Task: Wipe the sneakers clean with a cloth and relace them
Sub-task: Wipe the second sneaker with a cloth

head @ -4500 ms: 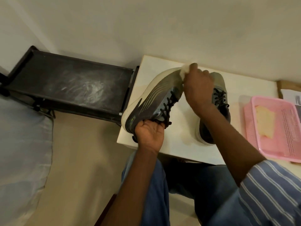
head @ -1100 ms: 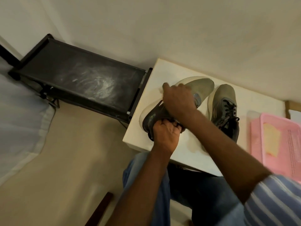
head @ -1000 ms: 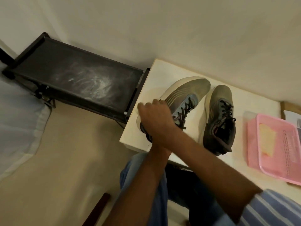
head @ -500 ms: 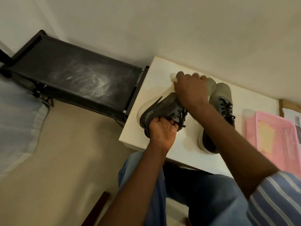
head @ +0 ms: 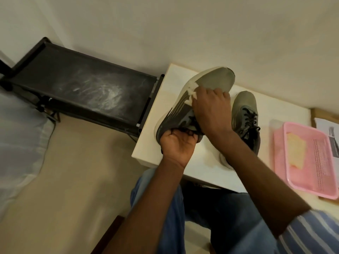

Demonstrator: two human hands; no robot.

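At the far left lies pale bedding (head: 18, 143), and beside it a black rack (head: 88, 92) with a dusty, scuffed top butts against the white table (head: 176, 79). Over the table's near left corner the left hand (head: 177, 145) grips the held sneaker (head: 214, 79) at the heel collar, fingers curled into the opening, so that the shoe is tilted on its side with the toe pointing away toward the wall and its pale sole turned left. The right hand (head: 211, 109) has its fingers bunched round a small whitish cloth (head: 191, 92) and presses it onto the side of the shoe where the upper meets the midsole. To wipe well here, I judge that the heel grip should brace the shoe against each stroke, that the cloth should run along the seam in short passes from the dark striped quarter toward the toe, and that a fresh face of cloth should be turned out once one is soiled. The shoe itself is olive-grey at the toe and fades to near black at the heel, with lighter stripes on its side and a cream sole; its black laces look threaded, though the wrist hides most of them. To the right the second sneaker (head: 245, 116) stands upright on the table, laced, just behind the right forearm. Further right sits a pink tray (head: 311, 180) holding a yellowish cloth (head: 295, 151), with a printed sheet (head: 328, 129) at the edge.
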